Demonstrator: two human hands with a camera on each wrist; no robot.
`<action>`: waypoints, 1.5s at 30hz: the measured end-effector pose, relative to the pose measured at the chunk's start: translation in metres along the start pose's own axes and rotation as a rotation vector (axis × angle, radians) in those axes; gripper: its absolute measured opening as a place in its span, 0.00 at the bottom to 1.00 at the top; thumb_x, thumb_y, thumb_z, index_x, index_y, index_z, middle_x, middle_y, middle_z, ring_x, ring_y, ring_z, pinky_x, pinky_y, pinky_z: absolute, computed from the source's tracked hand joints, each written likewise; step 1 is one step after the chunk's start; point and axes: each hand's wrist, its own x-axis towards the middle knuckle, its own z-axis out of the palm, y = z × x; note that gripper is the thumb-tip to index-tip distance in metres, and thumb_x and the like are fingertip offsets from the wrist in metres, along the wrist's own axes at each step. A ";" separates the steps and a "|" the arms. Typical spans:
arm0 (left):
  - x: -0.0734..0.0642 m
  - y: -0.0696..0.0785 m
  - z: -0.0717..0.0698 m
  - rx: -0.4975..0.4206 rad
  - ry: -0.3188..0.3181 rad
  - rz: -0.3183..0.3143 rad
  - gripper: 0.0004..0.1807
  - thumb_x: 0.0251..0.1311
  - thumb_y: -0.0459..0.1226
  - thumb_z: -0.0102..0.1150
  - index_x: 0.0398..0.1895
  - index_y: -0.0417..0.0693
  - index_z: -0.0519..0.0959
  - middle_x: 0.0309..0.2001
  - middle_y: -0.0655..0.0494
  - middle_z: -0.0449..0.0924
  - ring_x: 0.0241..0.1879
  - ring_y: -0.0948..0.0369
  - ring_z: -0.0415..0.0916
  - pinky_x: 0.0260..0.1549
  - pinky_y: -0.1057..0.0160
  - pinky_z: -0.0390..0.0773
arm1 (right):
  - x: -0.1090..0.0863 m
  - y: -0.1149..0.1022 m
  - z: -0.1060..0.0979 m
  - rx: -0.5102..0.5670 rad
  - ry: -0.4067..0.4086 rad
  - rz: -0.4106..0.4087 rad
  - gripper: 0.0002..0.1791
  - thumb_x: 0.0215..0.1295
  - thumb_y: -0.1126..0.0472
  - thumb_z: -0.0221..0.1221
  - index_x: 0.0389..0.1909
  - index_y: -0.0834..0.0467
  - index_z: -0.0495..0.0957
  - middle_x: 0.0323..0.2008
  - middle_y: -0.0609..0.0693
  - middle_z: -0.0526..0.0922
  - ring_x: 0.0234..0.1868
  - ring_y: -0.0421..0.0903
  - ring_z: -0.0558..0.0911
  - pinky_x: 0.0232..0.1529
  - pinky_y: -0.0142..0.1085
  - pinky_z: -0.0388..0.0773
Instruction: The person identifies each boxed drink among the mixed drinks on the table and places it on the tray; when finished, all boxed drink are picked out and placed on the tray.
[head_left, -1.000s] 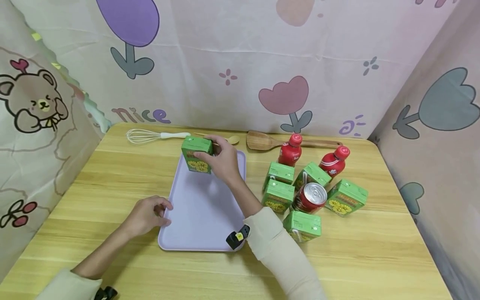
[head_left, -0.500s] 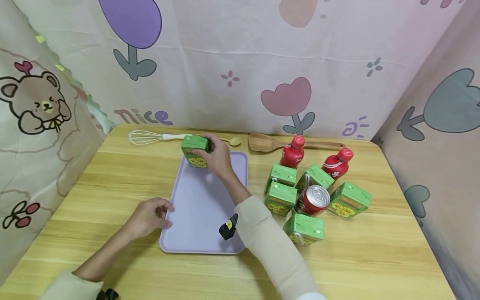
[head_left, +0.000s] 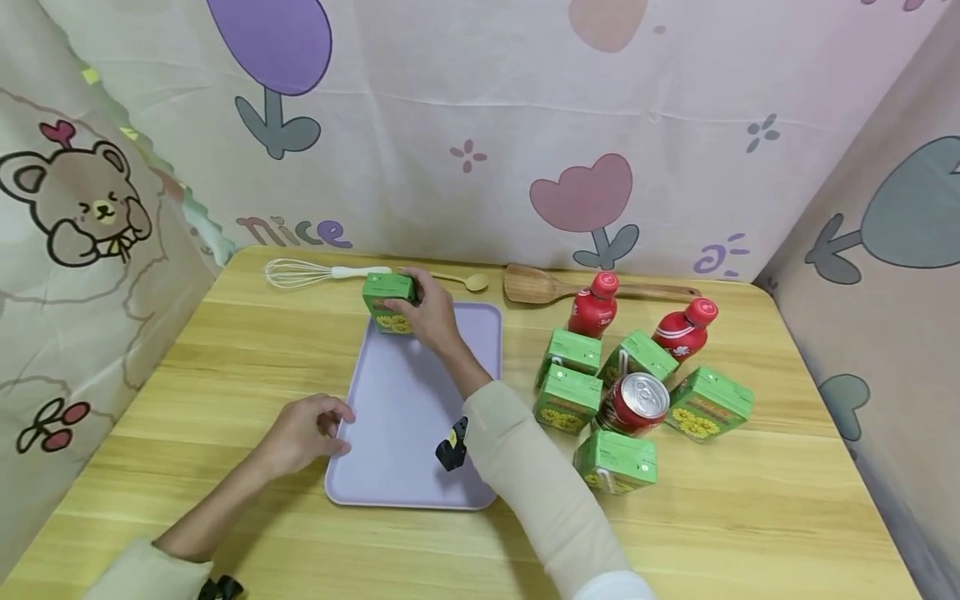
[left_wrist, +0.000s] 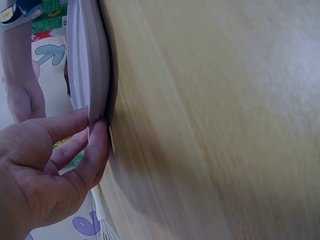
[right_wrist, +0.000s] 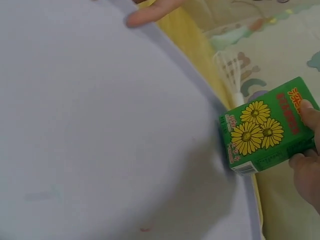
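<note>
A lilac tray (head_left: 408, 417) lies on the wooden table. My right hand (head_left: 435, 315) grips a green drink carton (head_left: 388, 304) with yellow flowers, upright at the tray's far left corner. In the right wrist view the carton's (right_wrist: 265, 127) bottom end meets the tray by its rim; thumb and fingers hold its upper part. My left hand (head_left: 303, 435) pinches the tray's left edge, and the left wrist view shows thumb and fingers (left_wrist: 95, 150) on both sides of the rim (left_wrist: 90, 65).
Right of the tray stand several green cartons (head_left: 567, 400), a red soda can (head_left: 636, 404) and two red bottles (head_left: 592, 307), (head_left: 682, 329). Along the back lie a whisk (head_left: 300, 273), a small spoon (head_left: 474, 282) and a wooden spatula (head_left: 532, 285). A printed curtain (head_left: 450, 83) hangs behind.
My right hand has moved the carton slightly back and down to the tray's far left corner. My left hand keeps its place at the tray edge. The head view has shifted a little.
</note>
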 end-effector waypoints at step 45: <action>-0.001 0.002 -0.001 0.025 -0.007 0.023 0.16 0.41 0.26 0.71 0.36 0.41 0.79 0.29 0.53 0.74 0.28 0.63 0.68 0.23 0.71 0.71 | -0.012 -0.040 -0.003 -0.275 0.000 0.030 0.39 0.58 0.59 0.65 0.69 0.52 0.59 0.66 0.49 0.68 0.63 0.47 0.71 0.63 0.40 0.69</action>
